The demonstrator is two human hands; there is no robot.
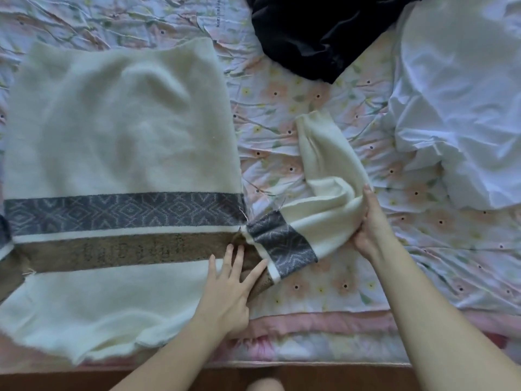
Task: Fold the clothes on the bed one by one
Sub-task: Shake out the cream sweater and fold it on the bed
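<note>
Gripping the bent sleeve (318, 210) of the cream sweater (118, 153), the right hand (372, 230) curls its fingers around the fabric at the fold. Beside it, the left hand (231, 292) lies flat with straight fingers pressed on the sweater's brown band, at the armpit. Beyond the right hand a black garment (318, 32) and a white sheet (456, 103) lie on the flowered bed (324, 292).

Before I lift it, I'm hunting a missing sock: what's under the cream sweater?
Only the floral bedsheet shows around the cream sweater. The left hand presses on top and the right hand grips its sleeve. Anything beneath is covered.
</note>
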